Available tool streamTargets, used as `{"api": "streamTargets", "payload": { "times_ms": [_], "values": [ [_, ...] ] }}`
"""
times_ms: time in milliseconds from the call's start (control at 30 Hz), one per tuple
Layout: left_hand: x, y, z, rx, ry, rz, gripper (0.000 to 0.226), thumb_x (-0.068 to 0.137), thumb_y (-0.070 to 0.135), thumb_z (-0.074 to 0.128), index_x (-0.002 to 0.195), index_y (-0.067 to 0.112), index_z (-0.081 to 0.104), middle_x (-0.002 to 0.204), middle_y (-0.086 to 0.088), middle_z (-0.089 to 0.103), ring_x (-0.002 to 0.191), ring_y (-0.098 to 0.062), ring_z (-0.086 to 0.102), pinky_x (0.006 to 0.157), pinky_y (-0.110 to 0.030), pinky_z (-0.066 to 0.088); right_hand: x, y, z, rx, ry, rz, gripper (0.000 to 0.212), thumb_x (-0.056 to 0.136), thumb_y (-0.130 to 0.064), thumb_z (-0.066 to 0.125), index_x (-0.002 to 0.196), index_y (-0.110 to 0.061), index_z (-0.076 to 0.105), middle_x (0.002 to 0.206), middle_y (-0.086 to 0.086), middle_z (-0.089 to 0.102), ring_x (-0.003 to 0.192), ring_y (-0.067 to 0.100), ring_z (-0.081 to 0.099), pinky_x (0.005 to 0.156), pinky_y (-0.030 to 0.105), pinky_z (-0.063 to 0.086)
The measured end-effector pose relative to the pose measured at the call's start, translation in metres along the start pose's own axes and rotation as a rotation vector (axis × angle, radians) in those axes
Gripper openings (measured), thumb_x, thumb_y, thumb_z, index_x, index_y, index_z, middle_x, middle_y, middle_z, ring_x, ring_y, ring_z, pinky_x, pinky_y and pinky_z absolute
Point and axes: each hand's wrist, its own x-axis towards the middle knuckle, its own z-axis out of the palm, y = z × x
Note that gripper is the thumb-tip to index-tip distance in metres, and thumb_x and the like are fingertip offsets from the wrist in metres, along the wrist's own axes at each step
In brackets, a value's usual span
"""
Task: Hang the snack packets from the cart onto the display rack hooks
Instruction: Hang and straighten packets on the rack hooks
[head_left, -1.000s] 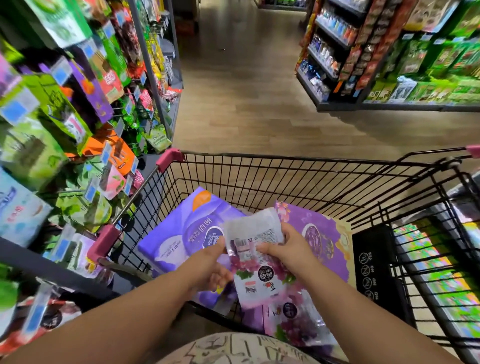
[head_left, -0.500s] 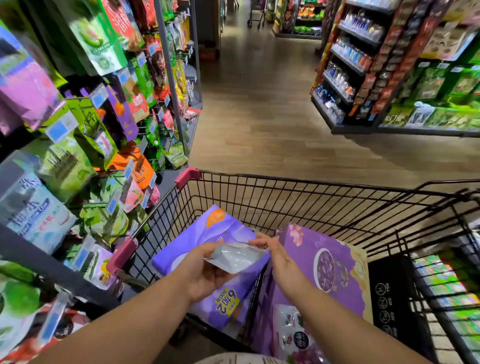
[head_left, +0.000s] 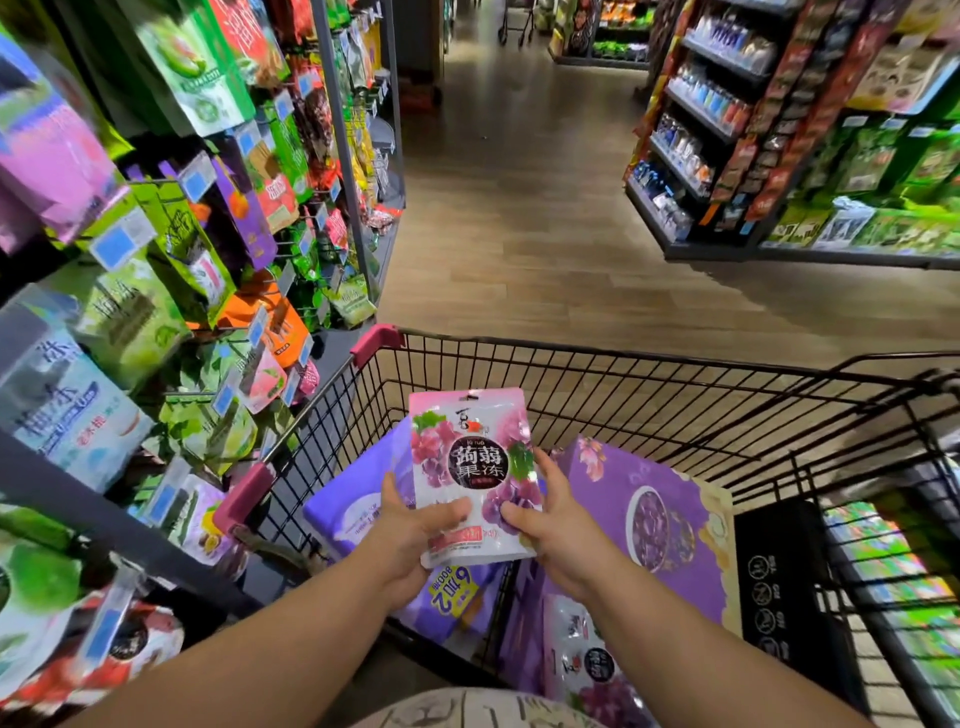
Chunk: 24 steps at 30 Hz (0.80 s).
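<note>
Standing upright, packet (head_left: 470, 467) between left hand (head_left: 410, 530), right hand (head_left: 556, 525)

Wood-plank floor (head_left: 519, 234); bottle-stocked shelves (head_left: 696, 119) stand at right.

Both arms are uncovered. The left forearm (head_left: 291, 639) and the right forearm (head_left: 691, 644) show no sleeve from the wrist back to the near edge of the view. The left grip (head_left: 410, 525) and the right grip (head_left: 556, 525) are bare hands, their fingers and wrists uncovered. Between the two arms, at the near edge, a low rounded strip of clothing (head_left: 467, 709) shows. It is pale cream cloth printed with thin dark grey line drawings. What kind of garment it is cannot be told from so small a strip.
</note>
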Motion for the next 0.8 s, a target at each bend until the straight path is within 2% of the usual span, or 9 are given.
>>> {"api": "streamTargets", "payload": {
  "times_ms": [33, 100, 200, 267, 300, 367, 433, 567, 800],
  "values": [
    [-0.003, 0.000, 0.002, -0.006, -0.062, -0.066, 0.074, 0.073, -0.006, 0.065, 0.141, 0.006, 0.040, 0.097, -0.017, 0.071, 0.075, -0.032, 0.071, 0.059, -0.040, 0.060, -0.002, -0.001, 0.002, -0.010, -0.017, 0.008, 0.074, 0.083, 0.008, 0.067, 0.142, -0.026, 0.036, 0.110, 0.000, 0.072, 0.096, 0.021, 0.069, 0.079, 0.031, 0.056],
    [-0.010, -0.002, 0.002, 0.064, -0.169, -0.180, 0.040, 0.071, 0.005, 0.065, 0.110, -0.001, 0.063, 0.089, -0.017, 0.074, 0.070, -0.027, 0.073, 0.060, -0.035, 0.061, -0.005, 0.002, 0.001, -0.053, -0.045, 0.032, 0.074, 0.075, -0.001, 0.071, 0.141, -0.018, 0.043, 0.119, 0.009, 0.068, 0.104, 0.026, 0.067, 0.090, 0.038, 0.054],
    [-0.006, -0.012, -0.008, 0.196, -0.131, -0.157, 0.026, 0.075, -0.002, 0.065, 0.101, 0.000, 0.067, 0.088, -0.016, 0.074, 0.069, -0.025, 0.072, 0.058, -0.033, 0.060, -0.009, 0.000, -0.013, -0.208, -0.036, 0.100, 0.050, 0.084, -0.023, 0.072, 0.130, -0.016, 0.053, 0.121, 0.007, 0.066, 0.107, 0.019, 0.064, 0.093, 0.036, 0.054],
    [-0.001, -0.019, -0.014, 0.304, -0.058, -0.108, 0.024, 0.079, -0.006, 0.066, 0.103, -0.002, 0.067, 0.089, -0.017, 0.075, 0.070, -0.026, 0.072, 0.060, -0.034, 0.060, -0.012, 0.000, -0.037, -0.435, 0.029, 0.167, 0.036, 0.095, -0.037, 0.059, 0.126, -0.020, 0.055, 0.120, 0.003, 0.064, 0.105, 0.016, 0.062, 0.090, 0.032, 0.054],
    [0.002, -0.022, -0.017, 0.341, -0.030, -0.090, 0.025, 0.079, -0.005, 0.068, 0.104, -0.003, 0.067, 0.092, -0.018, 0.074, 0.075, -0.029, 0.071, 0.064, -0.036, 0.061, -0.013, 0.001, -0.053, -0.590, 0.058, 0.197, 0.037, 0.095, -0.042, 0.057, 0.127, -0.022, 0.055, 0.124, 0.002, 0.062, 0.111, 0.018, 0.060, 0.096, 0.035, 0.051],
    [0.007, -0.026, -0.020, 0.367, -0.007, -0.073, 0.030, 0.077, -0.003, 0.071, 0.107, -0.003, 0.067, 0.100, -0.021, 0.073, 0.086, -0.034, 0.069, 0.074, -0.041, 0.059, -0.018, 0.008, -0.085, -0.850, 0.057, 0.275, 0.049, 0.091, -0.040, 0.064, 0.133, -0.018, 0.051, 0.132, -0.002, 0.055, 0.121, 0.021, 0.054, 0.103, 0.032, 0.043],
    [0.008, -0.029, -0.020, 0.379, 0.000, -0.055, 0.027, 0.077, -0.004, 0.072, 0.104, -0.001, 0.068, 0.100, -0.021, 0.073, 0.088, -0.035, 0.069, 0.077, -0.043, 0.058, -0.025, 0.015, -0.109, -0.991, 0.013, 0.385, 0.066, 0.082, -0.036, 0.076, 0.137, -0.016, 0.048, 0.136, 0.000, 0.051, 0.126, 0.022, 0.049, 0.101, 0.028, 0.040],
    [0.008, -0.031, -0.017, 0.422, -0.019, -0.029, 0.021, 0.076, -0.005, 0.072, 0.095, 0.003, 0.070, 0.092, -0.018, 0.075, 0.073, -0.028, 0.071, 0.065, -0.037, 0.059, -0.031, 0.032, -0.139, -1.347, -0.055, 0.580, 0.088, 0.069, -0.035, 0.087, 0.143, -0.030, 0.040, 0.145, 0.011, 0.038, 0.131, 0.032, 0.040, 0.110, 0.041, 0.038],
    [0.008, -0.031, -0.015, 0.448, -0.042, -0.027, 0.020, 0.077, -0.005, 0.071, 0.096, 0.003, 0.069, 0.089, -0.016, 0.075, 0.070, -0.028, 0.071, 0.061, -0.036, 0.059, -0.042, 0.038, -0.150, -1.586, -0.108, 0.576, 0.113, 0.056, -0.039, 0.093, 0.146, -0.029, 0.026, 0.152, 0.007, 0.021, 0.140, 0.031, 0.025, 0.110, 0.047, 0.038]
  ]
}}
